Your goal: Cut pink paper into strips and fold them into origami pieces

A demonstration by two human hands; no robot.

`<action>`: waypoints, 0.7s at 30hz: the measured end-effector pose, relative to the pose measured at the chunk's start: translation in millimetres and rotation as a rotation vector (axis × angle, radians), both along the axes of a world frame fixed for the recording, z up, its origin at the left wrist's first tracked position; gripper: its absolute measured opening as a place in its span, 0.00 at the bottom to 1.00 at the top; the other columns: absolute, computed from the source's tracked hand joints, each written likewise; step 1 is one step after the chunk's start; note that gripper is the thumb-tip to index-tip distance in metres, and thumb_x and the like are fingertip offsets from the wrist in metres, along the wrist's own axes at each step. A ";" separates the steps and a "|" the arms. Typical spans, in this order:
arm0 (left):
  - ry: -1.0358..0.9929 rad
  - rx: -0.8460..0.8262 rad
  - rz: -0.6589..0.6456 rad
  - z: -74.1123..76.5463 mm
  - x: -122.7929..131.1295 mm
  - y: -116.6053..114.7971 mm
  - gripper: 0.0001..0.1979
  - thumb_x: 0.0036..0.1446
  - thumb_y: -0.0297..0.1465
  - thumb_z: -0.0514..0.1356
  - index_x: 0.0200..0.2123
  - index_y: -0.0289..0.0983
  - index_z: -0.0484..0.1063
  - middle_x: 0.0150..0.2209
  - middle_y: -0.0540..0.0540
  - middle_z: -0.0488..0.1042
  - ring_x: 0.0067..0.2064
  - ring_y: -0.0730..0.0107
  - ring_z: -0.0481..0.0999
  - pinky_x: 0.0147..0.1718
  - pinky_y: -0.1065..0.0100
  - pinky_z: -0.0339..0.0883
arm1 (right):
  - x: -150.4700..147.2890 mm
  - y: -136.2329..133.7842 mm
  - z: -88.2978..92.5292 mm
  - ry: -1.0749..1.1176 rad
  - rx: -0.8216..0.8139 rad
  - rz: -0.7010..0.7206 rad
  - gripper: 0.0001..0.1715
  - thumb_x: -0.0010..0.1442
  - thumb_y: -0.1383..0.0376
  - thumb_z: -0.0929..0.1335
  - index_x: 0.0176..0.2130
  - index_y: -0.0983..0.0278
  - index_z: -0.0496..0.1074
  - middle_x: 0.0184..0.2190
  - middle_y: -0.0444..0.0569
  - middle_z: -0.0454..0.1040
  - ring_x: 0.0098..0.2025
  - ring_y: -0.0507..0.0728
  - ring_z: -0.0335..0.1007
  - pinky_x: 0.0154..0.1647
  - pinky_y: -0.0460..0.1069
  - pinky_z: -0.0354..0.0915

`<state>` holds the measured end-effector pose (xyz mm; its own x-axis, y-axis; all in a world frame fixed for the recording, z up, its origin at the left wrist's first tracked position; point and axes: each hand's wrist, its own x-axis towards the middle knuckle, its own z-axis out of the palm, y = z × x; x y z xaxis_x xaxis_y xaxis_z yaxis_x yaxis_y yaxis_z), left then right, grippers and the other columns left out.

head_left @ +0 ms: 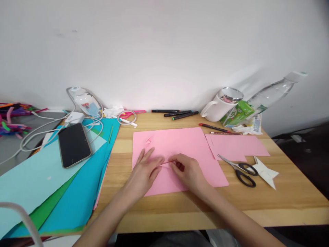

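Note:
A large pink sheet [208, 161] lies on the wooden table, with a small folded pink piece [148, 140] near its upper left. Over the middle of the sheet, my left hand [146, 168] and my right hand [186, 168] hold a narrow pink paper strip [166, 163] between them. Left thumb and index finger pinch one end, while the other left fingers are spread toward the sheet. The right fingers are curled around the other end.
Scissors [239, 168], a white paper star [266, 172] and pink offcuts [239, 145] lie at right. Behind are markers [185, 115], a mug [218, 108], a green box [238, 113] and a tilted bottle [272, 92]. At left, a phone [74, 145] and cable rest on coloured paper [77, 192].

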<state>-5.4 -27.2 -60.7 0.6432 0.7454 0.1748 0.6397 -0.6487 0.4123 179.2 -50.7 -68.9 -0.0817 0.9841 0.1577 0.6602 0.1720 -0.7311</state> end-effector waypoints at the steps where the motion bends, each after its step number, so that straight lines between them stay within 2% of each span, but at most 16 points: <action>1: 0.031 0.049 0.016 -1.8 2.3 -4.3 0.17 0.60 0.26 0.49 0.51 0.36 0.65 0.50 0.44 0.72 0.63 0.61 0.52 0.58 0.49 0.51 | -0.2 0.3 -1.8 -0.008 0.016 0.006 0.09 0.55 0.71 0.64 0.35 0.64 0.73 0.26 0.46 0.73 0.25 0.52 0.67 0.27 0.46 0.63; 3: 0.110 0.186 -0.005 -7.2 7.7 -17.1 0.21 0.58 0.22 0.49 0.55 0.30 0.60 0.53 0.39 0.69 0.63 0.56 0.49 0.57 0.47 0.53 | -0.5 0.9 -4.6 -0.022 0.033 0.019 0.12 0.55 0.70 0.64 0.38 0.64 0.73 0.26 0.47 0.72 0.25 0.52 0.66 0.27 0.46 0.64; 5: 0.190 0.286 -0.058 -14.2 13.3 -33.0 0.23 0.56 0.19 0.47 0.56 0.27 0.58 0.57 0.34 0.63 0.62 0.54 0.52 0.56 0.51 0.57 | -0.8 1.5 -5.3 -0.029 0.029 0.019 0.13 0.55 0.70 0.64 0.40 0.64 0.73 0.26 0.47 0.73 0.25 0.52 0.67 0.27 0.46 0.64; 6: 0.208 0.329 -0.060 -17.8 15.8 -40.8 0.23 0.56 0.19 0.47 0.56 0.24 0.57 0.57 0.32 0.63 0.61 0.53 0.54 0.55 0.54 0.60 | -1.0 1.8 -4.9 -0.033 0.023 0.019 0.14 0.54 0.70 0.64 0.41 0.64 0.73 0.27 0.48 0.73 0.25 0.52 0.67 0.27 0.46 0.65; 9: 0.243 0.387 0.066 -24.9 21.1 -58.4 0.25 0.58 0.20 0.46 0.60 0.23 0.49 0.56 0.30 0.62 0.61 0.52 0.54 0.53 0.53 0.63 | -1.7 2.2 -2.3 -0.051 0.016 0.021 0.15 0.54 0.71 0.63 0.41 0.65 0.73 0.28 0.48 0.73 0.26 0.52 0.68 0.28 0.46 0.65; 12: 0.270 0.393 0.095 -25.6 22.9 -66.4 0.27 0.60 0.22 0.46 0.62 0.25 0.44 0.59 0.30 0.58 0.61 0.51 0.51 0.52 0.52 0.64 | -2.3 2.2 -1.2 -0.064 0.026 0.026 0.15 0.54 0.71 0.63 0.41 0.66 0.73 0.27 0.48 0.72 0.25 0.52 0.67 0.26 0.45 0.64; 18: 0.283 0.429 0.084 -23.4 26.0 -69.9 0.21 0.58 0.22 0.48 0.56 0.23 0.58 0.56 0.31 0.64 0.60 0.48 0.55 0.49 0.55 0.68 | -2.7 2.6 -3.6 -0.069 0.037 0.017 0.15 0.54 0.71 0.63 0.40 0.65 0.74 0.26 0.47 0.71 0.23 0.51 0.66 0.24 0.45 0.63; 21: 0.284 0.422 0.097 -22.3 28.5 -70.1 0.20 0.58 0.23 0.49 0.54 0.23 0.60 0.56 0.30 0.63 0.59 0.46 0.57 0.48 0.53 0.69 | -2.9 2.9 -2.8 -0.057 0.020 0.017 0.15 0.54 0.71 0.63 0.40 0.65 0.74 0.26 0.47 0.71 0.24 0.51 0.66 0.25 0.45 0.64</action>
<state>23.1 -97.4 -83.0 0.6405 0.7062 0.3019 0.7538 -0.6533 -0.0711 176.2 -47.7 -71.8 -0.1077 0.9792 0.1720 0.6973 0.1978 -0.6889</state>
